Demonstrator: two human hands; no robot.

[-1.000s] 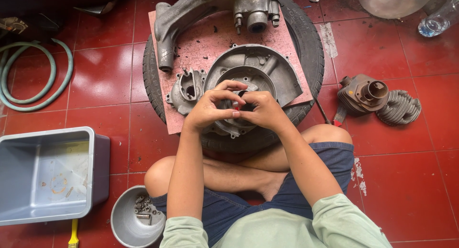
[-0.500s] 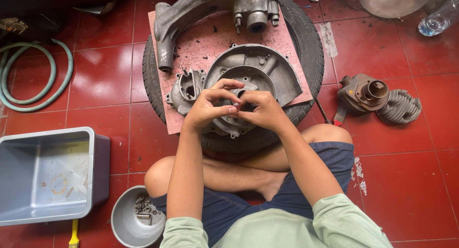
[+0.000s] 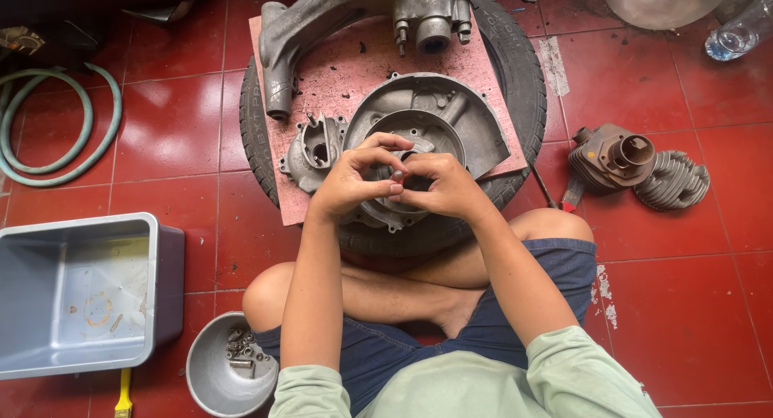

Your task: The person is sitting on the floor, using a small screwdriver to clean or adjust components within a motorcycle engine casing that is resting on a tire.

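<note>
While both hands meet over the engine casing (image 3: 427, 120), left hand (image 3: 350, 180) & right hand (image 3: 447, 184) pinch a small metal part (image 3: 397, 175); bolt bowl (image 3: 211, 386) at 7 o'clock.

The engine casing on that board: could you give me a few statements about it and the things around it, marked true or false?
1. Both hands, left hand and right hand, meet over the middle of the engine casing. True.
2. The casing lies on a red board set on a tyre. True.
3. The grey plastic tub stands to the person's right. False: it is on their left.
4. The small round bowl holds bolts and small metal parts. True.
5. The green hose is draped over the tyre. False: it lies coiled on the floor, apart from it.
</note>
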